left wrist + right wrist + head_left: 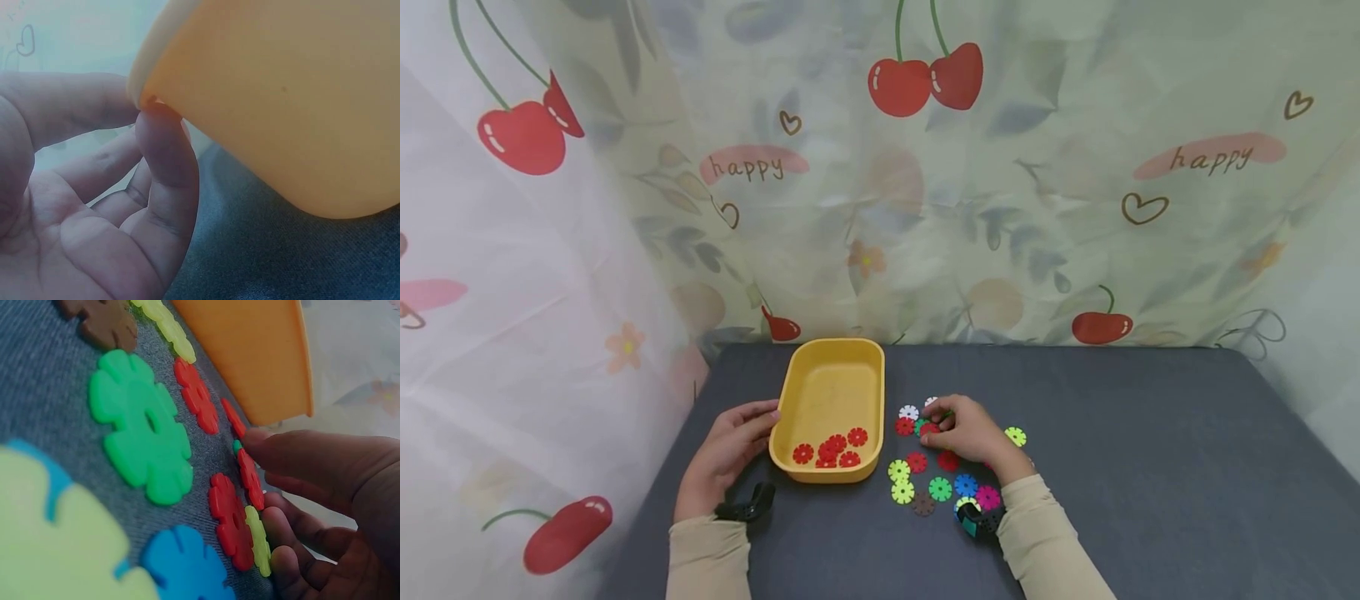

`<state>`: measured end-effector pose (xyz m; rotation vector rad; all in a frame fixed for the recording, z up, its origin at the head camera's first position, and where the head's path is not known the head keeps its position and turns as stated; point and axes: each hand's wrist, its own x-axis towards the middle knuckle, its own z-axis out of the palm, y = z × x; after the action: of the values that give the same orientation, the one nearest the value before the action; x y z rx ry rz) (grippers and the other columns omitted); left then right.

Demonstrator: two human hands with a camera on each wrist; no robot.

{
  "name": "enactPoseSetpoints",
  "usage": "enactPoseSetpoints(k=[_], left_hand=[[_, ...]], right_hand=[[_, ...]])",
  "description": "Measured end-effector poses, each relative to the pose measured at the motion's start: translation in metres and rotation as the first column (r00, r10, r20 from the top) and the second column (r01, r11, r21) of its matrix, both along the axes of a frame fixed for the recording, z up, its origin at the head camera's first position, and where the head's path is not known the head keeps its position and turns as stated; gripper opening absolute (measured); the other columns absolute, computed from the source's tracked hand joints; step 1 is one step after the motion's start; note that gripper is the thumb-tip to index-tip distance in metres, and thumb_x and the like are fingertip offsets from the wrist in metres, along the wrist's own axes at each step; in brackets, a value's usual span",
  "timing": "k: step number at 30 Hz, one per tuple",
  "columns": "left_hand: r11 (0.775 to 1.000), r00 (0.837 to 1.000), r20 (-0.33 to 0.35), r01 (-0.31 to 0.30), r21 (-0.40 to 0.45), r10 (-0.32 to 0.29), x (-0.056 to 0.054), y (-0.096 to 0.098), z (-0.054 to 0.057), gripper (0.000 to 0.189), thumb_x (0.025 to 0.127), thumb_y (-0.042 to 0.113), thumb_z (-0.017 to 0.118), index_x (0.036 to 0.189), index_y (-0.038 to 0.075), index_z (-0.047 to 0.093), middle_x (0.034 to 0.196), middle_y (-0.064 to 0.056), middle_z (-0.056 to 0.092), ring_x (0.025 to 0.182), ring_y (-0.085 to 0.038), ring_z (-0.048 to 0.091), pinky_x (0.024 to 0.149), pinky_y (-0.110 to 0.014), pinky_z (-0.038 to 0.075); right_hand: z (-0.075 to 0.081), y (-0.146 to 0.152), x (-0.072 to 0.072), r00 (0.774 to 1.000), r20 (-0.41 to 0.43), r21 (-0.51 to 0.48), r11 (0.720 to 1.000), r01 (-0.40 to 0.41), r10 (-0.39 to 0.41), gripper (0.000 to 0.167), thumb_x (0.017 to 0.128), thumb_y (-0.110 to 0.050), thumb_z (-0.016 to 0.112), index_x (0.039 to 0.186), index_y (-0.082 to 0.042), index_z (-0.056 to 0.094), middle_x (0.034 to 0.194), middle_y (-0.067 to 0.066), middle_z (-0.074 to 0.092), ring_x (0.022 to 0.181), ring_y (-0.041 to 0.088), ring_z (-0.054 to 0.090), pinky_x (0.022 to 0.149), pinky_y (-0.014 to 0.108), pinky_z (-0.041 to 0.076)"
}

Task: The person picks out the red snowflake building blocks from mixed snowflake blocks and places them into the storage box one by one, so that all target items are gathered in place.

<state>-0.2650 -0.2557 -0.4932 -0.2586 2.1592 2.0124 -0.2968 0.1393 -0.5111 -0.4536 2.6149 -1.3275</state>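
Red discs (857, 437) with notched edges lie at the near end of a yellow tray (880, 400) and, to its right, on the dark desk (1150, 450). At the far left, a printed curtain (550, 275) hangs beside the desk. Next comes the left hand (730, 442), at the tray's left side; the left wrist view shows its bent digits pinching the rim from outside. That view gives only the outer wall and rim, while the head view alone shows the discs inside. Right of the tray, yellow-green discs (902, 492), a brown disc (923, 503), a green disc (940, 489) and a blue disc (966, 485) lie scattered; the magenta disc (988, 497) shows only from the head. Above them, the right hand (966, 427) pinches a red disc (251, 480) between thumb and fingertips; whether it is lifted I cannot tell. The right wrist view reveals a yellow-green disc against another red one, near the fingers.
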Motion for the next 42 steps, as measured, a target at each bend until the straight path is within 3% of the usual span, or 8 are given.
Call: enactPoseSetpoints(k=[20, 28, 42], left_hand=[[1.000, 1.000, 0.003, 0.003, -0.002, -0.003, 0.0023, 0.0013, -0.0007, 0.048, 0.107, 0.021, 0.066, 0.148, -0.002, 0.057, 0.140, -0.019, 0.066, 0.105, -0.017, 0.069, 0.089, -0.024, 0.060], [1.000, 1.000, 0.006, -0.004, 0.003, 0.004, 0.0015, 0.0011, -0.0015, 0.048, 0.106, 0.022, 0.067, 0.147, -0.002, 0.058, 0.138, -0.018, 0.066, 0.105, -0.017, 0.069, 0.089, -0.024, 0.060], [1.000, 1.000, 0.002, 0.001, 0.000, -0.001, -0.0005, 0.0015, 0.0007, 0.049, 0.106, 0.024, 0.068, 0.147, -0.001, 0.059, 0.140, -0.018, 0.066, 0.107, -0.017, 0.069, 0.090, -0.024, 0.060]], right_hand=[[-0.0028, -0.0017, 0.0026, 0.998, -0.039, 0.055, 0.998, -0.037, 0.039, 0.026, 0.091, -0.009, 0.084, 0.116, -0.009, 0.076, 0.094, 0.007, 0.061, 0.078, 0.018, 0.054, 0.071, 0.031, 0.050], [-0.0032, -0.0016, 0.0019, 0.999, -0.039, 0.036, 0.999, -0.017, 0.019, 0.010, 0.093, -0.009, 0.081, 0.101, -0.011, 0.077, 0.091, 0.005, 0.062, 0.079, 0.018, 0.055, 0.072, 0.034, 0.050], [0.0026, 0.0006, 0.0000, 0.999, -0.040, -0.011, 1.000, -0.007, 0.006, 0.008, 0.099, -0.010, 0.075, 0.105, -0.011, 0.080, 0.093, 0.004, 0.071, 0.073, 0.018, 0.059, 0.067, 0.033, 0.053]])
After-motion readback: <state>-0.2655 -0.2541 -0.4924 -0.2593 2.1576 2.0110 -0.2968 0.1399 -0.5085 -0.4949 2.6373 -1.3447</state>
